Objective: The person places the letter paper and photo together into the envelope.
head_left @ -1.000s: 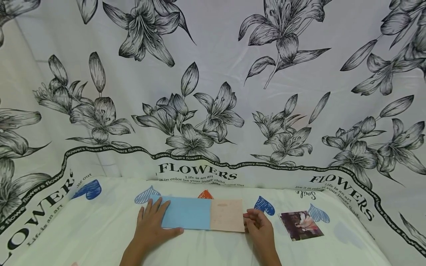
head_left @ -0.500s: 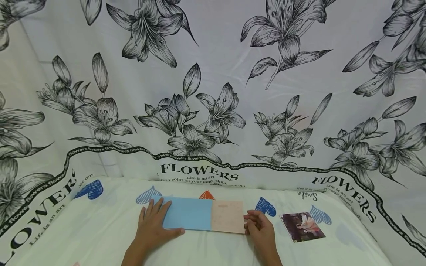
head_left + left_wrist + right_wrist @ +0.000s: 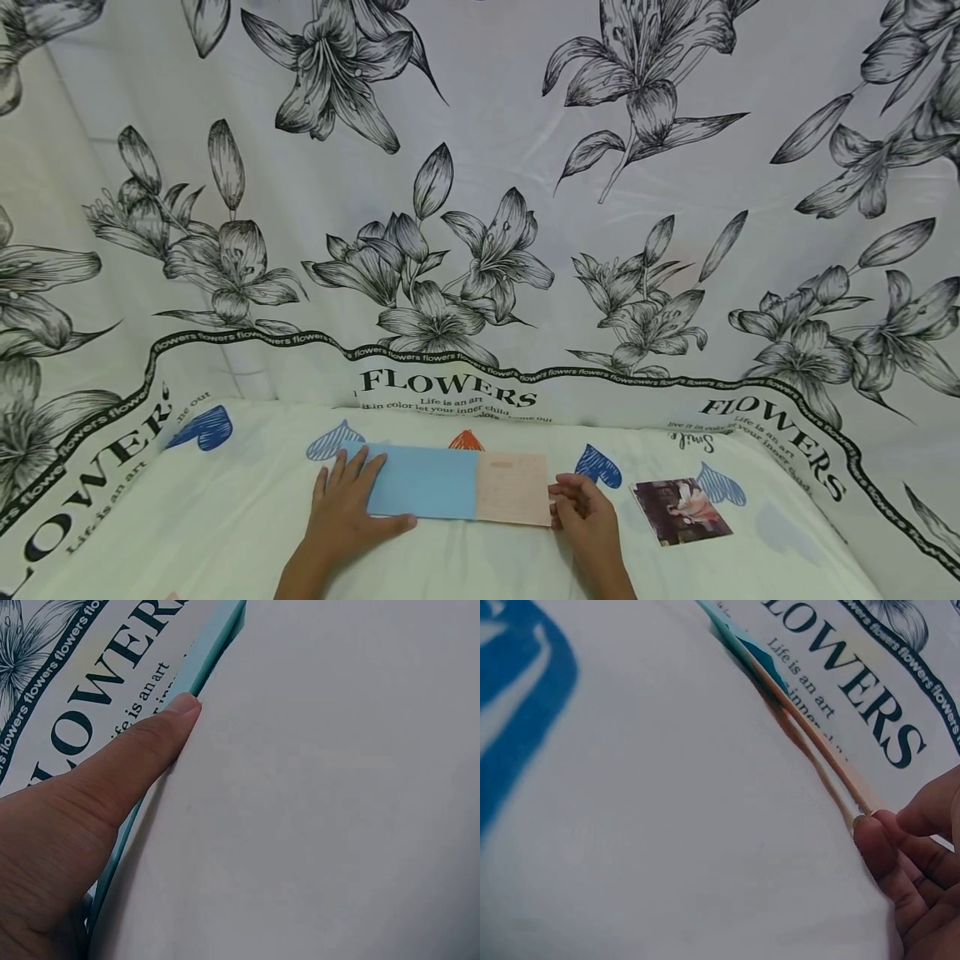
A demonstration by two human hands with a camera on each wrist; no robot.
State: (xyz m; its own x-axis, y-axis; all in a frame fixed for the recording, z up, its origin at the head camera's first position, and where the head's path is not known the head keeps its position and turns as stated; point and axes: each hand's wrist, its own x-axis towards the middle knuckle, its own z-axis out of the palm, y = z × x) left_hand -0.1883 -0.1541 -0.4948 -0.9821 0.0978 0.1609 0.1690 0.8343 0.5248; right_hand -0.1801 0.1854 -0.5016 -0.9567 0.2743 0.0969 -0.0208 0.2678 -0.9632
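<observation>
Left hand (image 3: 347,504) spread; right hand (image 3: 587,512) curled, pinching.

One left hand (image 3: 341,504), one right hand (image 3: 587,515), one blue panel (image 3: 427,483), one peach panel (image 3: 513,490), one photo (image 3: 678,511), three FLOWERS headings (image 3: 447,389).

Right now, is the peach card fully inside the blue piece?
No: the peach card shows between the blue piece and right hand in the head view. Whether any is tucked inside, I can't tell.

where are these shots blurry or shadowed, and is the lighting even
Head: fairly even light, white lily-print cloth sharp, fine detail on the pale peach card panel illegible; left wrist: soft shadow along the light-blue card panel, dimmer toward lower right; right wrist: blue printed shape at upper left blurred.
</observation>
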